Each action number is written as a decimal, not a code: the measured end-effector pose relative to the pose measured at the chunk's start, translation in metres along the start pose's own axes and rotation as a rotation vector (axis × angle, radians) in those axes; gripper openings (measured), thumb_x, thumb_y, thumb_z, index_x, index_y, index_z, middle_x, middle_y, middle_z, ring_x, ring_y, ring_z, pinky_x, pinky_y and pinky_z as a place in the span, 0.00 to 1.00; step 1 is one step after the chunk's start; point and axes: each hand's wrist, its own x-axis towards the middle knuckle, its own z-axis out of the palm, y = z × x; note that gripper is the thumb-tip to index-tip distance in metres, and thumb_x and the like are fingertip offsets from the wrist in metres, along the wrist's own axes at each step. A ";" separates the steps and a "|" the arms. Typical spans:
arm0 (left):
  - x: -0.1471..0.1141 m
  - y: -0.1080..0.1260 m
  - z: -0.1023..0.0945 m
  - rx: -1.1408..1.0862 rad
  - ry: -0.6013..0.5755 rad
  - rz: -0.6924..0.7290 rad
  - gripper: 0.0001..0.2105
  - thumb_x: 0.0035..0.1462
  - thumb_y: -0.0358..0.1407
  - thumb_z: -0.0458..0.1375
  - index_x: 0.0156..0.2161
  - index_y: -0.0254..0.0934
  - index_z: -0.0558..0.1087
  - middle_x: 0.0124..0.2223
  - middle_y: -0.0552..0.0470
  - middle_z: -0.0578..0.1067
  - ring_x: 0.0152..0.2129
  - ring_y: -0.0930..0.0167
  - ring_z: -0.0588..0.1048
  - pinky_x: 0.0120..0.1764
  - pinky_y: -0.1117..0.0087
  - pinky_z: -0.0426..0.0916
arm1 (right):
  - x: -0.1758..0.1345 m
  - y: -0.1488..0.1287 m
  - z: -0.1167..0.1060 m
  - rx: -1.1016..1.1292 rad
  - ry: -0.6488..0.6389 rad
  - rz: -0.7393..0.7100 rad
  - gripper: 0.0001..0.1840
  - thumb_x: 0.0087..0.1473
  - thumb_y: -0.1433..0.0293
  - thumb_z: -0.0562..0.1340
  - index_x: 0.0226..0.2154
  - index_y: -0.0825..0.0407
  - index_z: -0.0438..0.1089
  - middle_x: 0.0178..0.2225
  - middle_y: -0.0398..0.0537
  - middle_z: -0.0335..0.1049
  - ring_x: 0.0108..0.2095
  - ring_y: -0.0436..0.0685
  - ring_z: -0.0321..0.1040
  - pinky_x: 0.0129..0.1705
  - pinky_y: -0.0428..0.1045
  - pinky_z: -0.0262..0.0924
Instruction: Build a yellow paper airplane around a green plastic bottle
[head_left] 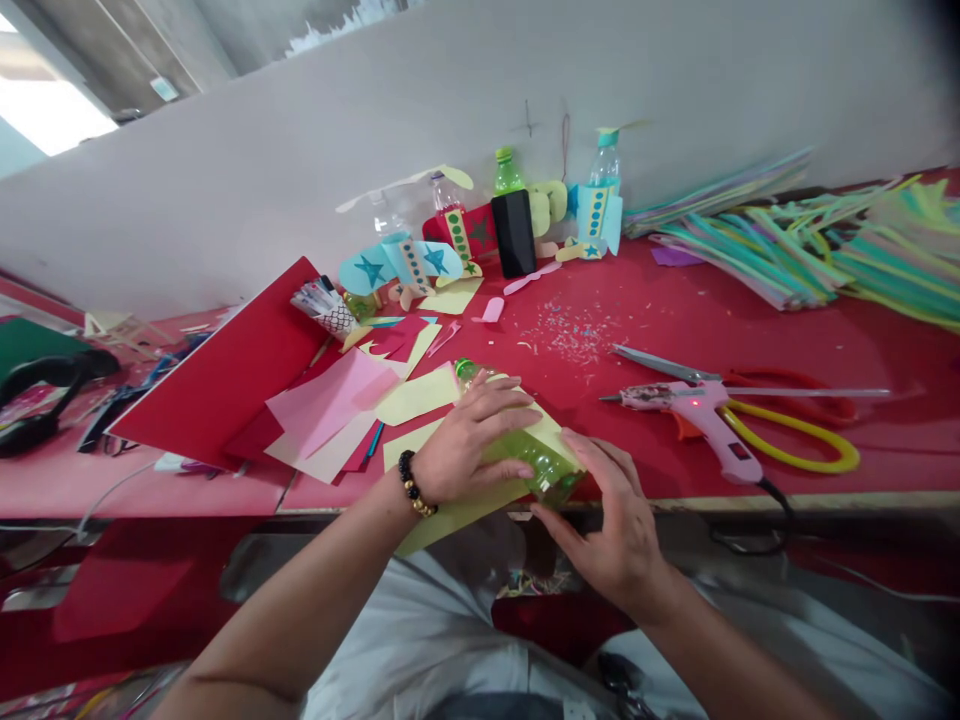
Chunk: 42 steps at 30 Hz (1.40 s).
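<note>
A green plastic bottle (541, 462) lies on its side at the near edge of the red table (750, 330), partly wrapped in a pale yellow paper sheet (450, 515). My left hand (472, 440), with a dark bead bracelet at the wrist, presses down on the bottle and the yellow paper over it. My right hand (615, 520) grips the bottle's base end at the table edge. The bottle's green cap (465, 368) points away from me.
A pink glue gun (705, 415) with a lit red lamp lies to the right, beside yellow-handled scissors (787, 440). Pink, yellow and red paper sheets (330, 405) lie to the left. Decorated bottle rockets (600, 200) and a black phone (514, 232) stand by the wall. Paper stacks (825, 250) lie far right.
</note>
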 end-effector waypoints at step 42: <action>0.017 -0.051 -0.017 0.057 -0.202 -0.043 0.43 0.44 0.50 0.68 0.65 0.44 0.59 0.64 0.41 0.64 0.60 0.58 0.63 0.60 0.52 0.58 | -0.003 -0.001 -0.006 0.053 0.017 -0.090 0.45 0.44 0.79 0.70 0.63 0.57 0.55 0.56 0.62 0.66 0.57 0.70 0.61 0.54 0.68 0.63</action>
